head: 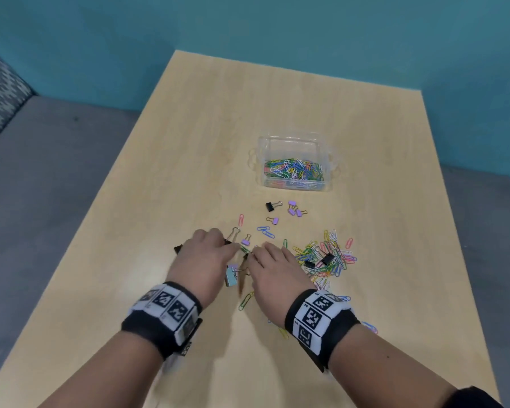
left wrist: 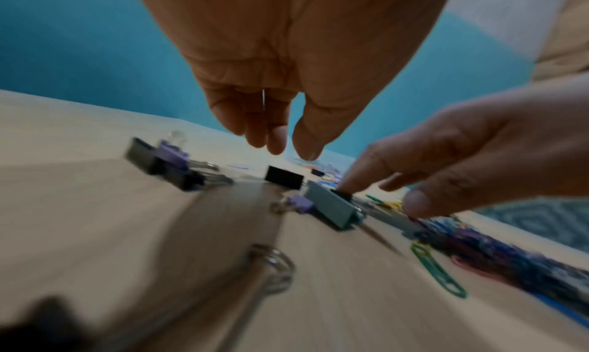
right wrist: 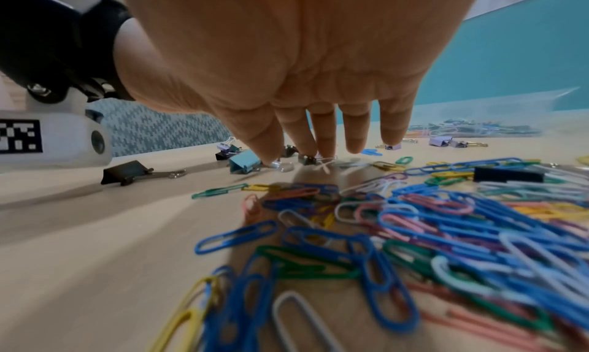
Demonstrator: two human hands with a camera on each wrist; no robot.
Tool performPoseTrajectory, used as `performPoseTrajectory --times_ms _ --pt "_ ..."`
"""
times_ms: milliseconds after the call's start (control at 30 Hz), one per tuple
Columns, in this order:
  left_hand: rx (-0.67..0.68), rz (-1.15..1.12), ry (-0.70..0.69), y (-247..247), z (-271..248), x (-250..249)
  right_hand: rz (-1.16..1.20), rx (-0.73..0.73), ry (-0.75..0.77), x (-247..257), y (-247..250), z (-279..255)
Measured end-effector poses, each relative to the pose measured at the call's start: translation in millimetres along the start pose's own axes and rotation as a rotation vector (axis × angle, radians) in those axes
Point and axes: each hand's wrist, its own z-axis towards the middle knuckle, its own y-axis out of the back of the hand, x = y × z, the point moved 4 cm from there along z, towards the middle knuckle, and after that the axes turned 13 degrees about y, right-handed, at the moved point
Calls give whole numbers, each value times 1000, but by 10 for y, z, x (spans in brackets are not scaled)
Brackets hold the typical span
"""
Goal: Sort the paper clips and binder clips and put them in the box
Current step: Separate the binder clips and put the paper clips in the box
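Paper clips point(head: 293, 169) inside clear box point(head: 295, 141)

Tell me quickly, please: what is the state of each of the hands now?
Left hand: open, fingers relaxed, holding nothing.
Right hand: open, fingers straight, tips down among the binder clips, gripping nothing.

1 box point(head: 295, 142), 2 hands, approx. 12 binder clips point(head: 272, 206), paper clips point(head: 330, 254) too many to count.

Two bare forearms reach forward side by side, each wearing a marker-patterned wristband. The left hand point(head: 202, 254) and right hand point(head: 273, 267) hover palm-down, fingers extended downward, fingertips nearly meeting.
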Motion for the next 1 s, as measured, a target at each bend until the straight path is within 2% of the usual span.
performPoseTrajectory --times_ms 67,167,267,433,533,600,633,700,800,933,1000 --pt "35 87 -40 -25 32 -134 14 -18 -12 -10 -21 -18" --pt "87 161 -28 2 32 -202 12 6 -18 -27 -3 -57" --pt "128 174 4 9 40 -194 -13 76 -30 -68 28 -106" --pt "144 201 13 38 68 -181 -46 90 -48 -89 93 -104" --pt "141 199 -52 10 143 -242 -35 86 42 89 74 -79" --pt "167 157 -87 -10 206 -256 17 14 141 235 50 -80" --pt "161 105 -70 6 235 -210 52 -36 160 264 65 -88" --pt "80 -76 66 97 271 8 109 -102 117 201 117 -98" --pt "-33 -296 324 180 226 436 112 -75 25 6 108 -84" --pt "-24 -269 361 152 147 702 18 92 27 -9 87 -62" --pt "-34 -268 364 154 113 786 -52 122 48 17 116 -74"
